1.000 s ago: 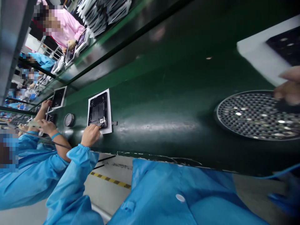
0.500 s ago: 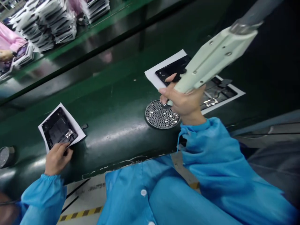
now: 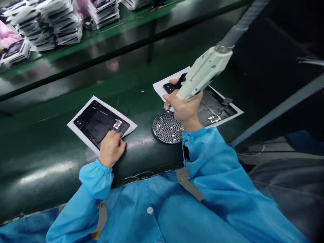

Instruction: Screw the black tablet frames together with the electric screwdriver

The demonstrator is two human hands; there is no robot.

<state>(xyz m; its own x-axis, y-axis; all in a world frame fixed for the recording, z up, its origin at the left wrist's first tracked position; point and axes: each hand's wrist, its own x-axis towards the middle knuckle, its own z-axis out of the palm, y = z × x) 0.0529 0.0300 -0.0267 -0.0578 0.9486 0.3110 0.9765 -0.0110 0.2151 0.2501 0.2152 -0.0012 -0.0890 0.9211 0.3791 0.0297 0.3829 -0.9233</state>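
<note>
Left hand (image 3: 111, 150) on a panel, right hand (image 3: 186, 108) wrapped around a power screwdriver (image 3: 202, 76)

At frame centre the right-hand fingers are closed around the screwdriver, its tip at the round screw tray (image 3: 165, 130); the left fingers press flat, pinching nothing, on the near corner of the dark panel (image 3: 98, 122) lying on white paper (image 3: 76, 130), left of centre. Judged risks: the paper could slide on the glossy green belt (image 3: 50, 162), and the tip could knock screws loose. No readable writing or brand shows.
</note>
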